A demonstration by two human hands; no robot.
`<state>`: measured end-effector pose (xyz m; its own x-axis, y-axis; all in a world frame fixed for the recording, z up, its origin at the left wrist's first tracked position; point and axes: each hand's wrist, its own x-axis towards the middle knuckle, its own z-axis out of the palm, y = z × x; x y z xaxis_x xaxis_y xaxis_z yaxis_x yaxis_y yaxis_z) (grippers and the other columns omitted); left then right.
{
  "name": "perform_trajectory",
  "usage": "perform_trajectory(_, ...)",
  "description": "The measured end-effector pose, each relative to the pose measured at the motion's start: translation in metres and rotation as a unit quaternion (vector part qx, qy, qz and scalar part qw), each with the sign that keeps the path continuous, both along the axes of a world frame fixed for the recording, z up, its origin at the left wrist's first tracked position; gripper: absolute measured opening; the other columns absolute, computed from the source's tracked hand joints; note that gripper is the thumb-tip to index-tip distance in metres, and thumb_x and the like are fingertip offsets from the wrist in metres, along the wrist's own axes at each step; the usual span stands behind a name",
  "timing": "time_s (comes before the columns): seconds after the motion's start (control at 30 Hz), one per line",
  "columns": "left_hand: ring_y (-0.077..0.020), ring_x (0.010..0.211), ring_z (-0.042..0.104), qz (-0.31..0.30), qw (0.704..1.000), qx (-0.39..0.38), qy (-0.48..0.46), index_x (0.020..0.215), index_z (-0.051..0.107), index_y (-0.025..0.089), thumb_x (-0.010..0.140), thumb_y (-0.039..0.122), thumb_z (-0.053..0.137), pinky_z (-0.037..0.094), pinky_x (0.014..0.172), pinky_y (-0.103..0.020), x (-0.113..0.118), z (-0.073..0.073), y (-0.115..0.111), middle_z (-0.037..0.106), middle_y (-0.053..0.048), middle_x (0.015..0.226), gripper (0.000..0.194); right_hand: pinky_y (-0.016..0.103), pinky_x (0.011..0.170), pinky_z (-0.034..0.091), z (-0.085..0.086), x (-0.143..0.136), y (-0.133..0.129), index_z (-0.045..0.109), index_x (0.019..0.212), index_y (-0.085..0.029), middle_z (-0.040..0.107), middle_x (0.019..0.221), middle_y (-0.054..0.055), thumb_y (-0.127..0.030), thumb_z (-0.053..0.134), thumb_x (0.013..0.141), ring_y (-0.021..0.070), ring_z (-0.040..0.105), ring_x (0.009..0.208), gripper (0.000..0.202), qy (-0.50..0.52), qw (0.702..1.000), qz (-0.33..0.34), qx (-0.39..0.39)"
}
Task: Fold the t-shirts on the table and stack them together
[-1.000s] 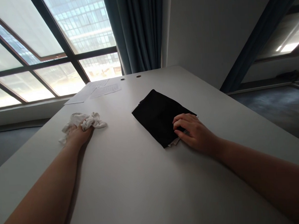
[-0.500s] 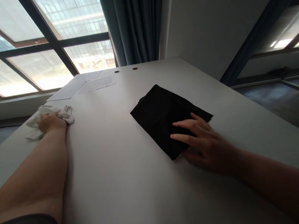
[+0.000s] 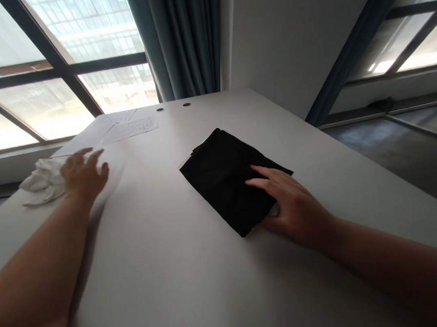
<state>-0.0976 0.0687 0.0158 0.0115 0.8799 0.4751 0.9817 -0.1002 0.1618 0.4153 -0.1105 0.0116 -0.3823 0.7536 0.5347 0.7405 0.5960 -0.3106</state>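
At the far left I have a crumpled white cloth [image 3: 40,182] lying on the smooth white tabletop [image 3: 154,264]. Just beside it, my left hand [image 3: 84,174] is open, fingers spread, holding nothing. Thin white paper sheets [image 3: 134,129] lie beyond. Mid-table rests a flat black, roughly rectangular fabric-like piece [image 3: 223,183]. My right hand [image 3: 294,206] is half open over its near right edge, fingertips on top; whether it grips, I can't tell.
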Motion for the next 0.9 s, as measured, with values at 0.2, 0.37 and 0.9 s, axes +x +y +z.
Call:
perform_trajectory(0.2, -0.0302, 0.146, 0.047, -0.259, 0.963, 0.012, -0.07, 0.159, 0.047, 0.017, 0.108, 0.051, 0.034, 0.041, 0.117, -0.045, 0.153, -0.001, -0.078, 0.049, -0.018, 0.159, 0.062, 0.049, 0.117, 0.051, 0.013, -0.015, -0.024, 0.076, 0.093, -0.027, 0.077, 0.131, 0.005, -0.003, 0.066, 0.091, 0.0242, 0.071, 0.123, 0.026, -0.012, 0.965, 0.261, 0.033)
perform_trajectory(0.37, -0.0296, 0.112, 0.069, -0.414, 0.89, -0.102, -0.161, 0.123, 0.072, 0.022, 0.108, 0.065, 0.018, 0.053, 0.1, -0.042, 0.185, 0.005, -0.156, 0.074, -0.013, 0.121, 0.072, 0.031, 0.11, 0.056, 0.013, -0.028, -0.048, 0.077, 0.104, -0.023, 0.074, 0.137, 0.007, -0.003, 0.065, 0.091, 0.0191, 0.067, 0.13, 0.027, -0.045, 0.919, 0.392, 0.014)
perform_trajectory(0.9, -0.0356, 0.116, 0.068, -0.29, 0.949, -0.084, 0.091, 0.13, 0.069, 0.032, 0.099, 0.05, 0.06, 0.057, 0.098, -0.052, 0.195, -0.013, -0.202, 0.069, -0.013, 0.134, 0.038, 0.045, 0.095, 0.058, -0.002, -0.011, -0.011, 0.065, 0.1, -0.025, 0.075, 0.11, 0.01, -0.024, 0.066, 0.096, 0.0276, 0.071, 0.104, 0.005, 0.164, 0.983, 0.085, 0.019)
